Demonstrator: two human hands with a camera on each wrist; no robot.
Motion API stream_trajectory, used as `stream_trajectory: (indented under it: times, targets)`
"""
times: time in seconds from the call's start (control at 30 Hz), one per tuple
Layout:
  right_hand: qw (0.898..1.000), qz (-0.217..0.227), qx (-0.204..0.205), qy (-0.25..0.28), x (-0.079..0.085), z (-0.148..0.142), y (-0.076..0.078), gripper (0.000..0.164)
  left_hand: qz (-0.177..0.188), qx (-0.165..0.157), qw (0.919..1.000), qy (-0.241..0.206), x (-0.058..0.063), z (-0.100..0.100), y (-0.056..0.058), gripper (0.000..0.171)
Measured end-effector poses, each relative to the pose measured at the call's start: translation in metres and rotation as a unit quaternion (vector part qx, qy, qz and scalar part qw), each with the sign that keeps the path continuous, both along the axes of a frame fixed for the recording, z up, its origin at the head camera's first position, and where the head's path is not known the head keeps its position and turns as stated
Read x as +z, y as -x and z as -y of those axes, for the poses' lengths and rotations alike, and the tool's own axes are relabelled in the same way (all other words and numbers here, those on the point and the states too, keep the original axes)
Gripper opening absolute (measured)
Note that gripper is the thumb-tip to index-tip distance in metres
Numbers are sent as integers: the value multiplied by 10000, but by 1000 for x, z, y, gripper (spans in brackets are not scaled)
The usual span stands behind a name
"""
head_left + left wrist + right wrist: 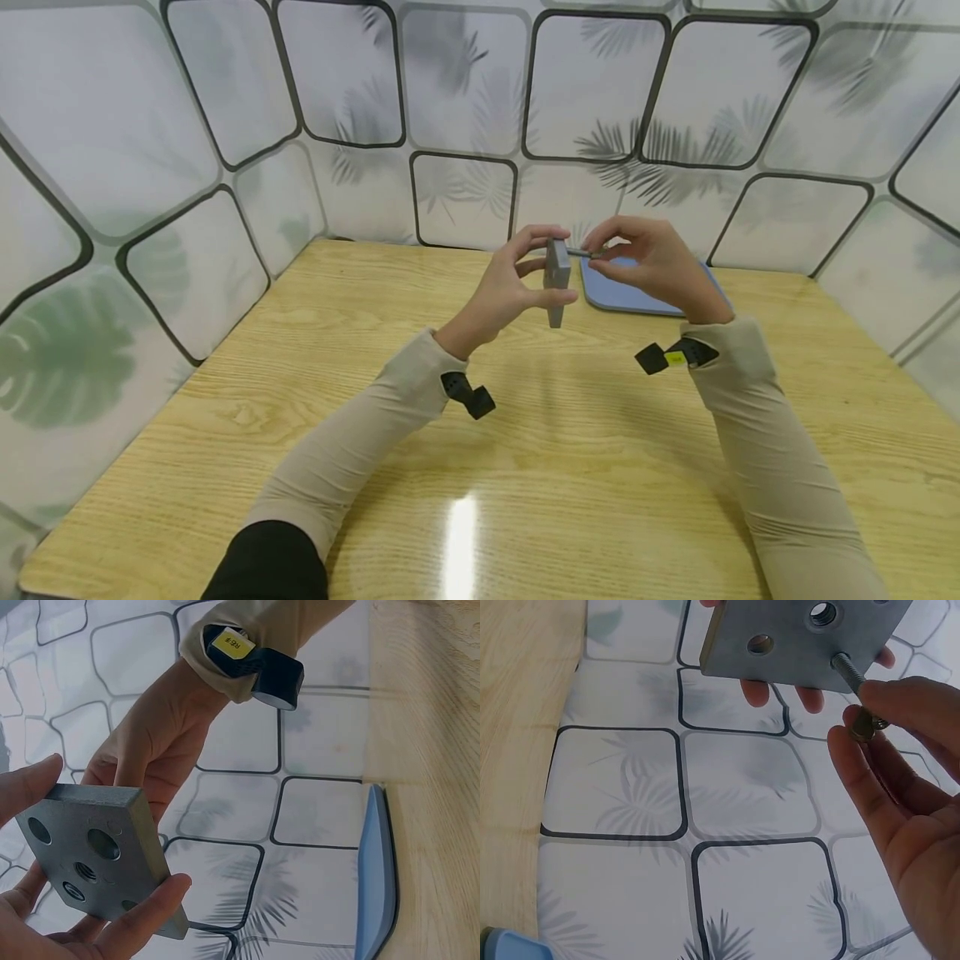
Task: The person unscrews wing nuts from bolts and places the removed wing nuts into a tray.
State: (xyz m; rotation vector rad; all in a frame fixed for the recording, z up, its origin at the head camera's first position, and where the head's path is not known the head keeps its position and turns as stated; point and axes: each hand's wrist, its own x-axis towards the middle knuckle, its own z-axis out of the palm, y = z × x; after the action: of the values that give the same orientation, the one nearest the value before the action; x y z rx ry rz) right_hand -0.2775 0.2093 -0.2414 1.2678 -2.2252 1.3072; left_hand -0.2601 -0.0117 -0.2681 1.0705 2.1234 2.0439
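My left hand (504,283) grips a grey metal plate (557,271) by its edges, thumb on the lower side and fingers on the upper, and holds it upright above the table. Several round holes pierce the plate (90,847), at least some of them threaded. My right hand (647,260) pinches a threaded screw (847,671) between thumb and fingers. The screw's tip meets one hole near the plate's edge in the right wrist view; how deep it sits I cannot tell. Fingers partly hide its brass-coloured head.
A blue tray (630,297) lies on the wooden table (570,467) behind and below my right hand. Patterned panels (465,83) with leaf prints rise along the back and sides of the table. Each wrist carries a small black camera.
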Motion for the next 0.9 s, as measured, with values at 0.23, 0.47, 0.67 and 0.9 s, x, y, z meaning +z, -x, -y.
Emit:
stream_trajectory:
  times: [0.23,0.47,0.67,0.9]
  targets:
    - [9989,-172,224,368,-1,-1,2,24,-18,-29,10000,6,1,0,-1,63]
    - [9997,-78,-12,-221,0,-4,0,16,20,-20,10000,25,1,-1,-1,63]
    - [9967,-91,-267,-757,2,-5,-1,16,51,-58,10000,24,0,-2,-1,62]
    - [9953,-21,-214,-940,2,-6,0,17,12,-89,10000,-15,0,-1,-1,62]
